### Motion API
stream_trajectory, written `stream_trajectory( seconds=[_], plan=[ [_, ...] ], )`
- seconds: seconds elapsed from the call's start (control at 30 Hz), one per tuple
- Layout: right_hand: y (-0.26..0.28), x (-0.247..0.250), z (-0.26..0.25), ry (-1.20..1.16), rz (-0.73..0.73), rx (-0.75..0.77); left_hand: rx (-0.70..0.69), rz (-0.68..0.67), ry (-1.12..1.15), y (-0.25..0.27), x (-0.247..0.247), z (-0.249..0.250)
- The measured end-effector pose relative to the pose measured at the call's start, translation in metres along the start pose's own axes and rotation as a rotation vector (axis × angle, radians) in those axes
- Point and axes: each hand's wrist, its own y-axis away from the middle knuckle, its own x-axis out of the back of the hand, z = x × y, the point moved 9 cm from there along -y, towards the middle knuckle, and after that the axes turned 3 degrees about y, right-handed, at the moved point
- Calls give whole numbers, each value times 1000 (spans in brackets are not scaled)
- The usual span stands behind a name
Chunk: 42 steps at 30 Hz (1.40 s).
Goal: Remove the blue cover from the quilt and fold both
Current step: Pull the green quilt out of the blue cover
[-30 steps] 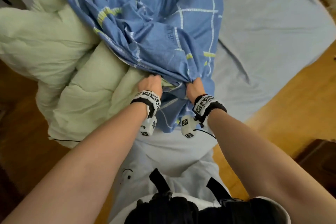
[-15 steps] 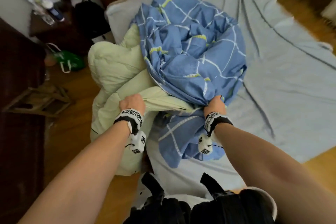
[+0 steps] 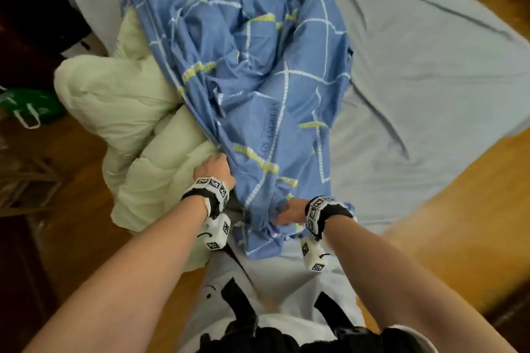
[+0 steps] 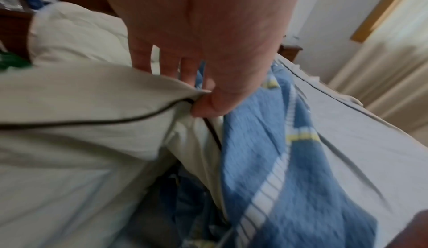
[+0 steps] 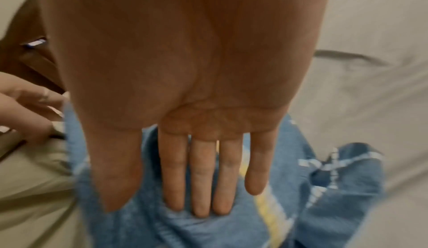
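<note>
Crumpled blue cover (image 3: 252,71) (white-and-yellow grid) under flat-fingered right hand (image 3: 289,213); pale quilt (image 3: 126,112) edge pinched by left hand (image 3: 213,169).

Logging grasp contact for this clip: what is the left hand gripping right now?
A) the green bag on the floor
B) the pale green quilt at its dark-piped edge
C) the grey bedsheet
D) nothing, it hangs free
B: in the left wrist view the left hand pinches the pale green quilt at its dark-piped edge, right beside the blue cover.
</note>
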Motion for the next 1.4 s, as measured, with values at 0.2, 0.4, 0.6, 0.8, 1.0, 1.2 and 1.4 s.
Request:
stream_trajectory(
  seconds=[0.2, 0.4, 0.6, 0.8, 1.0, 1.2, 1.4],
  plan=[
    [18, 66, 118, -209, 420, -267, -146, 271, 141, 13, 12, 93],
    [-26, 62, 208, -426, 460, -362, -186, -52, -37, -15, -73, 148],
    [-107, -7, 263, -431, 361, -467, -67, -178, -117, -35, -157, 122],
    [-51, 26, 249, -433, 348, -164, 7, -64, -238, 33, -111, 135],
    [104, 150, 239, -735, 622, 215, -260, -162, -131, 112, -71, 259],
    [221, 209, 189, -716, 636, 458, -300, -52, 180, 168, -17, 332],
    [273, 177, 170, -762, 565, 550, -215, 129, 363, 201, -4, 320]
  ],
)
